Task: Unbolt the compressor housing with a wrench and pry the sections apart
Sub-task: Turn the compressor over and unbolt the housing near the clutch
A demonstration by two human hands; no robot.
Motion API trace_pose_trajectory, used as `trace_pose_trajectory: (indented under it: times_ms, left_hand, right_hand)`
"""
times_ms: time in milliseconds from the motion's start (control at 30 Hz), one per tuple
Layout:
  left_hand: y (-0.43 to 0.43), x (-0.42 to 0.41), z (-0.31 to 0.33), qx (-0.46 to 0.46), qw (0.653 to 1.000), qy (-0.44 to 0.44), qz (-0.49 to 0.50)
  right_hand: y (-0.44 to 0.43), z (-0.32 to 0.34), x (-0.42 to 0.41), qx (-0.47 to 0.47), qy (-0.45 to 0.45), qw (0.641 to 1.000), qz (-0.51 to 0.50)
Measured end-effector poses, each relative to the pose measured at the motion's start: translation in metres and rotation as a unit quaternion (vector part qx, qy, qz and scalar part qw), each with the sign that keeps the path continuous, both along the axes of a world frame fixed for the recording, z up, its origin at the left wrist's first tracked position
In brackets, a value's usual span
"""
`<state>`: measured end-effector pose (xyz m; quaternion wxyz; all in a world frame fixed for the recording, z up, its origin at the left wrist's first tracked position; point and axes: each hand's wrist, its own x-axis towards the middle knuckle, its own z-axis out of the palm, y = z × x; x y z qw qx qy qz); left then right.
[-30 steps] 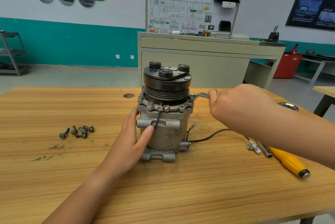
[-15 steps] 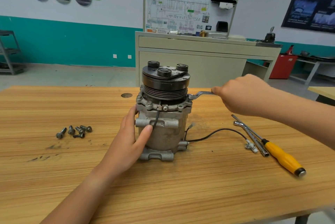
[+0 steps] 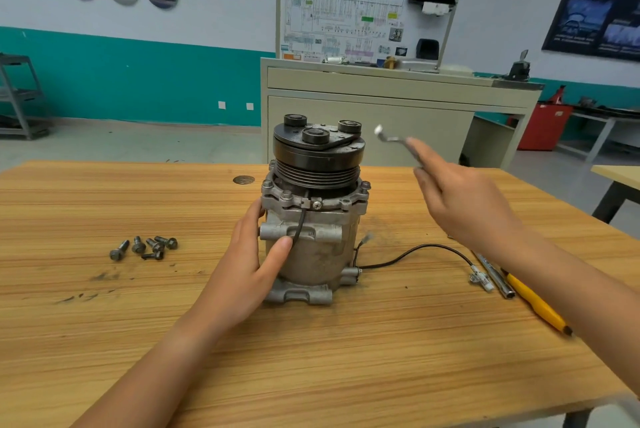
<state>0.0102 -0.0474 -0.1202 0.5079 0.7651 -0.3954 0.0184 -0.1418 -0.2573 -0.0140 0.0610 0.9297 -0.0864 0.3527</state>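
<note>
Lifted off the flange bolt, the thin silver wrench is now in the air, gripped by our right hand. Our left hand clasps the grey aluminium compressor housing, upright on the wooden table; careless reseating may round that bolt.

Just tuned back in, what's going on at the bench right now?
A person's left hand steadies the upright compressor on the table. The right hand holds a wrench in the air beside the pulley, off any bolt. Loose bolts lie to the left; flange bolts sit in place.
</note>
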Motion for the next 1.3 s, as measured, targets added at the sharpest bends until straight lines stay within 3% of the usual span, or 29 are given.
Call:
trace_pose_trajectory:
  times_ms: [167, 533, 900, 1067, 1167, 1233, 1300]
  left_hand:
    - [0.0, 0.0, -0.001, -0.002, 1.0, 0.005, 0.01]
    - [0.0, 0.002, -0.002, 0.001, 1.0, -0.004, 0.011]
    - [-0.001, 0.002, -0.002, 0.0, 1.0, 0.008, 0.008]
    - [0.0, 0.003, -0.001, 0.0, 1.0, 0.006, 0.004]
    - [-0.001, 0.001, -0.002, 0.002, 1.0, 0.017, -0.001]
    - [-0.001, 0.0, -0.003, 0.01, 1.0, 0.02, 0.006]
    - [-0.001, 0.001, -0.003, 0.009, 1.0, 0.018, 0.01]
  right_hand:
    - [0.02, 0.001, -0.022, -0.085, 0.143, 0.977, -0.13]
    - [0.066, 0.022, -0.007, -0.204, 0.28, 0.914, -0.21]
    - [-0.015, 0.031, 0.013, -0.22, 0.251, 0.934, -0.127]
    - [-0.03, 0.002, 0.047, -0.151, 0.105, 0.983, -0.029]
    - [-0.019, -0.007, 0.067, -0.121, 0.012, 0.991, 0.049]
    - [-0.019, -0.01, 0.068, -0.11, -0.009, 0.992, 0.057]
    - [-0.021, -0.007, 0.054, -0.019, -0.044, 0.998, 0.037]
